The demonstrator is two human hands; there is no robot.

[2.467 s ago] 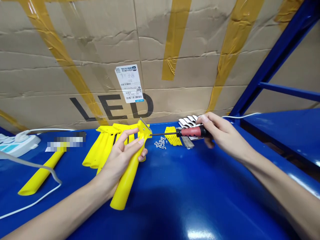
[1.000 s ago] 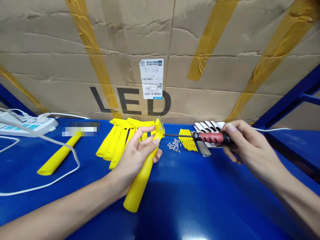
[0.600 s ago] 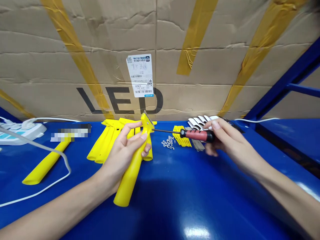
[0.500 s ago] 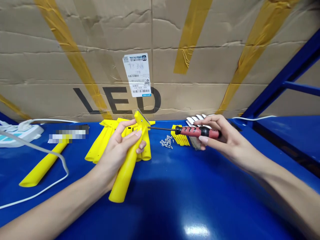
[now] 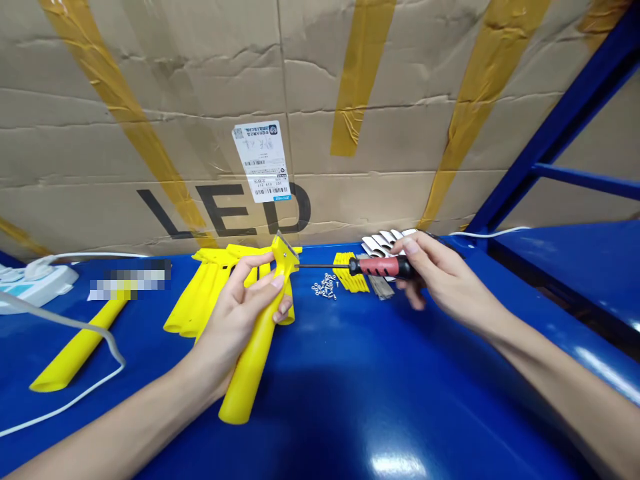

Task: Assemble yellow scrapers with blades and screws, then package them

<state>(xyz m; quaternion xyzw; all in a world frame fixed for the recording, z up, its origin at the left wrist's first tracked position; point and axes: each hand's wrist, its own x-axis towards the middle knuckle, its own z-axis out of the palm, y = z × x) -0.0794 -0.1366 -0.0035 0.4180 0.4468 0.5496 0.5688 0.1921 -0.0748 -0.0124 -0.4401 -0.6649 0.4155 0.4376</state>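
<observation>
My left hand (image 5: 239, 303) is wrapped round the yellow handle of a scraper (image 5: 253, 363), held tilted above the blue table with its head up. A metal blade (image 5: 291, 245) shows along the head's upper edge. In my right hand (image 5: 445, 273) is a red and black screwdriver (image 5: 383, 267), gripped near the back of its handle. Its shaft lies nearly level, and the tip meets the right side of the scraper head. Behind my left hand lie several more yellow handles (image 5: 187, 303), partly hidden by it.
Small screws and nuts (image 5: 327, 287) lie beside yellow plastic pieces (image 5: 356, 280), grey metal blades (image 5: 383, 288) and white pieces (image 5: 377, 245). At left are another yellow scraper (image 5: 83, 347), a power strip (image 5: 45, 287) and a white cable (image 5: 113, 343). A cardboard box (image 5: 300, 87) stands behind.
My right hand's fingers have shifted on the screwdriver handle, with the lower fingers now extended below it. The tip stays at the scraper head. The view has moved slightly right and up.
</observation>
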